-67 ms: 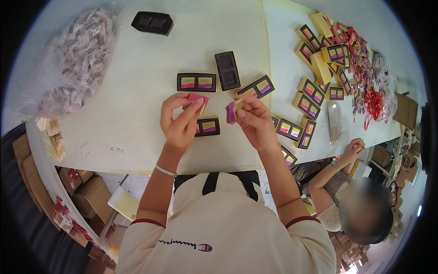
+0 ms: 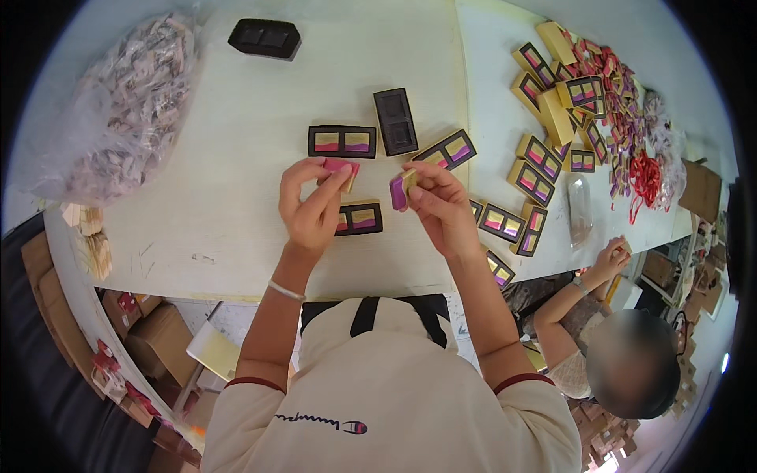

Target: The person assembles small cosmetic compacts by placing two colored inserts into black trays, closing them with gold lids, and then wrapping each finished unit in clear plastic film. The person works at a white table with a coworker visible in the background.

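My left hand [image 2: 309, 211] pinches a small pink-and-gold packet [image 2: 340, 166] between thumb and fingers. Across from it, my right hand [image 2: 443, 206] grips a purple-and-gold packet [image 2: 400, 189], held upright above the table. Just beyond both hands lies a box with a bare two-compartment black insert [image 2: 394, 121]. To its left is a box holding one pink and one purple packet [image 2: 342, 142]; a similar filled box [image 2: 446, 150] sits slanted to its right. Another filled box [image 2: 361, 217] lies between my forearms, its left end hidden by my left hand.
A clear bag of small wrapped pieces [image 2: 146, 94] fills the far left. A black tray [image 2: 265, 38] lies at the back. Several filled boxes [image 2: 533, 181], loose packets and red ribbon [image 2: 645, 183] spread over the right. A co-worker's hand [image 2: 610, 258] is at the table's right edge.
The purple packet has turned slightly in my right hand. Both hands otherwise keep nearly the same place, each still holding its packet.
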### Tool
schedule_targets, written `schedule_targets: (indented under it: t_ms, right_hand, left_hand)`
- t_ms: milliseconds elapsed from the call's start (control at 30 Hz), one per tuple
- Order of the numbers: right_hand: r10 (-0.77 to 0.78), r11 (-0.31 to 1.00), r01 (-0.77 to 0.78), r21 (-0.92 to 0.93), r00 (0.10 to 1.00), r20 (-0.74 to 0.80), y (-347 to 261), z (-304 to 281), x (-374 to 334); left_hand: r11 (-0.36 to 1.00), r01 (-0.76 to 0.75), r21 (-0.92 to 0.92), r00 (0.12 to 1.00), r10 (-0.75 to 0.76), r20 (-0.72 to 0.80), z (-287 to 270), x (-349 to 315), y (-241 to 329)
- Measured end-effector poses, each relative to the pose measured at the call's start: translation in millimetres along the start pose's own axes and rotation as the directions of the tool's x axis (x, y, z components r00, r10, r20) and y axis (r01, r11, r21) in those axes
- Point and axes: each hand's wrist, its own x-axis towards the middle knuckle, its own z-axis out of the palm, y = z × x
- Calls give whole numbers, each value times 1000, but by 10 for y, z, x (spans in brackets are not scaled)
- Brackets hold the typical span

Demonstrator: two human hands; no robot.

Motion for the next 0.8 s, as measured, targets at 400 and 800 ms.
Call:
schedule_targets:
  t_ms: [400, 800]
  right_hand:
    - [-308, 812, -33, -583, 825, -474, 201, -570, 426]
    - [-381, 695, 15, -719, 855, -351, 528, -713, 1016]
  left_hand:
    - [995, -82, 62, 978, 68, 198, 825, 281, -695]
    - [984, -178, -1, 848, 154, 507, 1122, 567, -1046]
